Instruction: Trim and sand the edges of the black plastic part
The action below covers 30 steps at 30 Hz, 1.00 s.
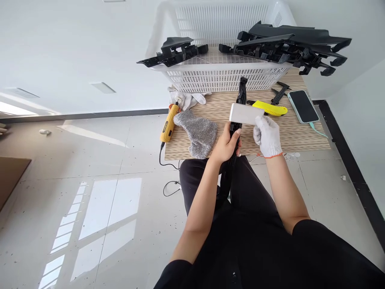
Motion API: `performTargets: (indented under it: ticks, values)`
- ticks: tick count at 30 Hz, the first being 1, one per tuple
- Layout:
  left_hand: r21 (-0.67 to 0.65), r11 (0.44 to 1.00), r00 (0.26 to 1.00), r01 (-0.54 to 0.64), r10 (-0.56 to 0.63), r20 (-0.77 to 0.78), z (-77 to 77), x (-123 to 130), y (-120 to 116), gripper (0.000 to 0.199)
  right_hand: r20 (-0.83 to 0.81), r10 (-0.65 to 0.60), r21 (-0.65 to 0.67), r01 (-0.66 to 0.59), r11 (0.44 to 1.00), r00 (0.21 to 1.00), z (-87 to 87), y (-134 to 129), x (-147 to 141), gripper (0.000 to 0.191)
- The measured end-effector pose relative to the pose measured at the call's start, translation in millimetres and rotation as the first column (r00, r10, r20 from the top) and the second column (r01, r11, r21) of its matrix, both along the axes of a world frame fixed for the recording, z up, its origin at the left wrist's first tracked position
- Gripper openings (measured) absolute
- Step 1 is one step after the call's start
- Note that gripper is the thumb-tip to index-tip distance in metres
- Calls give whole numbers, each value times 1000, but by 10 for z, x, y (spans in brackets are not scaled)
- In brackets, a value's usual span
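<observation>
My bare left hand (227,143) is wrapped round a long black plastic part (242,91), which stands lengthwise from the table edge down between my knees. In my right hand (267,135), which wears a white knitted glove with an orange cuff edge, is a flat white rectangular block (245,114). My fingers pinch the block at its right end. Its left end lies across the black part, just above my left hand; whether the two touch I cannot tell.
A white plastic basket (207,74) with several black parts (270,46) stands behind. On the table lie a yellow rotary tool (169,123), a grey cloth (200,134), a white glove (188,99), a yellow-handled knife (270,108), calipers (280,93) and a phone (303,106).
</observation>
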<state>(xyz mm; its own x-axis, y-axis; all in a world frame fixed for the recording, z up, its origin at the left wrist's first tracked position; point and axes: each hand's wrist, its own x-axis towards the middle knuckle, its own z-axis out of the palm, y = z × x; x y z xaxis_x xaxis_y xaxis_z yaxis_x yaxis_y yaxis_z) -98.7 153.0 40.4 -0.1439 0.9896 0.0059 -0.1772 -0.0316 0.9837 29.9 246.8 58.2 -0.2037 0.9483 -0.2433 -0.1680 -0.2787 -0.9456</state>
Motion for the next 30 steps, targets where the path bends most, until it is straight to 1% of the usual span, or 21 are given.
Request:
performTargets:
  ticks: [1, 2, 5, 6, 9, 10, 12, 13, 14, 17, 19, 21, 23, 25, 26, 28, 30]
  values:
    - [-10, 1000, 1000, 7, -7, -4, 1, -1, -1, 53, -26, -46, 1, 46, 999, 999, 2, -3, -2, 48]
    - [-20, 1000, 1000, 12, -12, -10, 0, -1, -2, 52, -34, -65, -1, 65, 998, 997, 2, -4, -3, 48]
    - [-27, 1000, 1000, 6, -7, -24, -7, -4, -4, 52, 23, 26, -13, -25, 1000, 999, -11, -8, -7, 44]
    - [-27, 1000, 1000, 6, -7, -27, -11, -5, -3, 52, 25, 28, -14, -27, 1000, 999, -17, -8, -7, 44]
    - [-32, 999, 999, 29, -30, -26, -21, -5, 1, 49, -24, -70, -16, 69, 997, 997, -25, -5, -9, 47]
    - [-35, 999, 999, 35, -36, -24, -22, -5, 2, 49, -18, -64, -20, 64, 998, 998, -23, -4, -13, 46]
    - [-39, 999, 999, 32, -34, -33, -20, -5, 2, 48, 19, 4, -35, -4, 999, 1000, -12, -5, -26, 42]
    - [-42, 999, 998, 29, -31, -46, -17, -5, 0, 48, 25, 19, -46, -18, 999, 1000, -4, -5, -33, 40]
    - [-46, 999, 998, 28, -31, -63, -13, -5, -3, 47, 13, 6, -57, -5, 998, 1000, 4, -5, -38, 40]
    - [-46, 998, 994, 31, -36, -107, -1, -2, -16, 41, -72, -105, -51, 101, 994, 992, 16, -1, -31, 44]
    - [-23, 1000, 994, 20, -22, -104, 7, 3, -24, 39, -126, -92, -15, 91, 996, 988, 6, 7, 3, 41]
    - [2, 1000, 996, 6, -6, -89, 12, 10, -29, 38, -191, -58, 1, 60, 998, 980, -15, 28, 60, 33]
    - [12, 1000, 997, 5, -4, -82, 17, 16, -31, 38, -279, -89, -8, 90, 996, 956, -30, 64, 125, 25]
    - [2, 1000, 996, 9, -9, -84, 21, 18, -30, 38, -354, -132, -23, 133, 991, 926, -30, 99, 169, 26]
    - [-6, 1000, 997, 14, -14, -82, 23, 17, -29, 37, -373, -133, -31, 131, 991, 918, -24, 108, 174, 28]
    - [-10, 1000, 997, 25, -26, -79, 27, 14, -26, 33, -348, -92, -30, 87, 996, 933, -16, 98, 143, 28]
    - [-3, 999, 996, 34, -34, -80, 30, 9, -24, 30, -265, -40, 34, 51, 998, 963, -28, 61, 72, 25]
